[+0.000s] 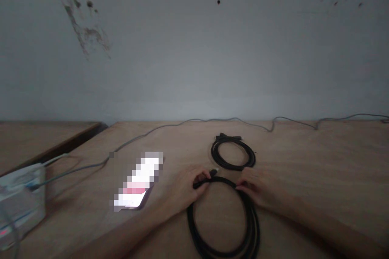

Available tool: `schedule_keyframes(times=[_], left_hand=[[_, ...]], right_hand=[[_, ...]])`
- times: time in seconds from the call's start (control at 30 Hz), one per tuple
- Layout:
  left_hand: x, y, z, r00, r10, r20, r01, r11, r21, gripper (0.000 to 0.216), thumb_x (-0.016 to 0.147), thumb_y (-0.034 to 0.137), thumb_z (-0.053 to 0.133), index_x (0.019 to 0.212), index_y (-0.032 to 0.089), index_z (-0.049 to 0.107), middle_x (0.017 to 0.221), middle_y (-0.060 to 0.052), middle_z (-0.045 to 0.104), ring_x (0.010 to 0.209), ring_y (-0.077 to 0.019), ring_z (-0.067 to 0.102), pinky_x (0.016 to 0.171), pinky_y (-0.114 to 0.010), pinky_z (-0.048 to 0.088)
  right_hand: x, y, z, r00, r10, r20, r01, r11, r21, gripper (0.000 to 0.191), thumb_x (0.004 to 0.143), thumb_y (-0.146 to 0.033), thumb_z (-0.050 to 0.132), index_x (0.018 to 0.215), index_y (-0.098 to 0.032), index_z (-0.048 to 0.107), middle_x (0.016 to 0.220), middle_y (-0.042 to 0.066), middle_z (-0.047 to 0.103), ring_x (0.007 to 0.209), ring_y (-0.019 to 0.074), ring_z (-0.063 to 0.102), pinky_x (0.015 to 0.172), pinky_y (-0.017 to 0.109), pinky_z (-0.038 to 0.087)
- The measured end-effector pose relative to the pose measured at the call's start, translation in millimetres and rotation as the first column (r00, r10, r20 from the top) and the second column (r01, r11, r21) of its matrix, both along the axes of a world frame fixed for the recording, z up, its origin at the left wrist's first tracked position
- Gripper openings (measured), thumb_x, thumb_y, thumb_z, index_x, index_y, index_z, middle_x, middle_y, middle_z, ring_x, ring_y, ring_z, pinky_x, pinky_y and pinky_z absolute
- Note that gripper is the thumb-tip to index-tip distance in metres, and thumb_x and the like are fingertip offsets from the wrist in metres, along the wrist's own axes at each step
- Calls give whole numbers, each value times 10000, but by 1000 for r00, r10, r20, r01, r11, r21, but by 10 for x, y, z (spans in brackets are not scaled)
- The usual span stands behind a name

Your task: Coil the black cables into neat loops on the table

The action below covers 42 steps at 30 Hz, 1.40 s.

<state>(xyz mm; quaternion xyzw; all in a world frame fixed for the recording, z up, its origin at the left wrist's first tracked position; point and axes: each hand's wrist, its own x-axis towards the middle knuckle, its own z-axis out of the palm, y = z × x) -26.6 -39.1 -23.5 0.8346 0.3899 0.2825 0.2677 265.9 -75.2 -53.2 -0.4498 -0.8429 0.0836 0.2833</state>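
Note:
A large coil of black cable (223, 218) lies on the wooden table (319, 162) in front of me. My left hand (185, 188) is closed on the coil's top left, near the cable's plug end. My right hand (258, 188) pinches the coil's top right. A smaller, neatly wound black cable coil (233, 153) rests just beyond both hands, untouched.
A phone (138, 186) with a lit screen lies left of my left hand. A thin grey cable (182, 123) runs along the table's far edge by the wall. A white device (21, 202) with plugged-in wires stands at the left edge.

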Motion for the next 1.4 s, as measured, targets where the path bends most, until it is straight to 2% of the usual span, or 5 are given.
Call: schedule_keyframes(times=[0.17, 0.37, 0.93, 1.27, 1.4], left_hand=[[-15, -2, 3, 1000, -5, -18, 6, 1000, 25, 182, 829, 149, 663, 983, 229, 719, 873, 18, 706, 780, -175, 611, 709, -268, 451], [-10, -15, 30, 999, 4, -35, -3, 1000, 29, 183, 821, 141, 662, 973, 229, 716, 851, 24, 698, 776, -176, 612, 706, -267, 447], [0, 0, 9, 999, 3, -35, -2, 1000, 30, 140, 839, 177, 656, 960, 229, 703, 845, 16, 692, 777, -184, 615, 707, -276, 458], [4, -26, 65, 1000, -4, -30, 5, 999, 37, 176, 817, 153, 658, 968, 226, 709, 882, 7, 697, 805, -186, 612, 724, -278, 460], [-8, -31, 52, 999, -11, -45, 12, 1000, 22, 194, 820, 143, 629, 978, 228, 703, 849, 17, 693, 767, -176, 605, 710, -272, 456]], right_hand=[[-2, 5, 27, 996, 85, 34, -88, 987, 133, 248, 1069, -282, 494, 1004, -235, 729, 952, 58, 724, 896, 211, 691, 800, 331, 560], [20, 7, -37, 997, 58, 58, -70, 971, 230, 265, 1081, -322, 484, 1129, -272, 740, 971, 60, 749, 908, 219, 717, 820, 358, 599], [-52, -76, 144, 977, 211, 24, -212, 971, 107, 259, 1034, -145, 477, 1087, -234, 714, 995, 76, 667, 926, 210, 642, 784, 328, 526], [-65, -71, 85, 982, 189, 2, -188, 977, 100, 289, 1039, -158, 470, 1080, -248, 742, 992, 75, 679, 907, 201, 651, 765, 319, 529], [-136, -119, 215, 994, 99, -48, -94, 991, 97, 244, 1049, -261, 509, 1153, -279, 729, 1008, 64, 703, 928, 212, 662, 788, 333, 538]])
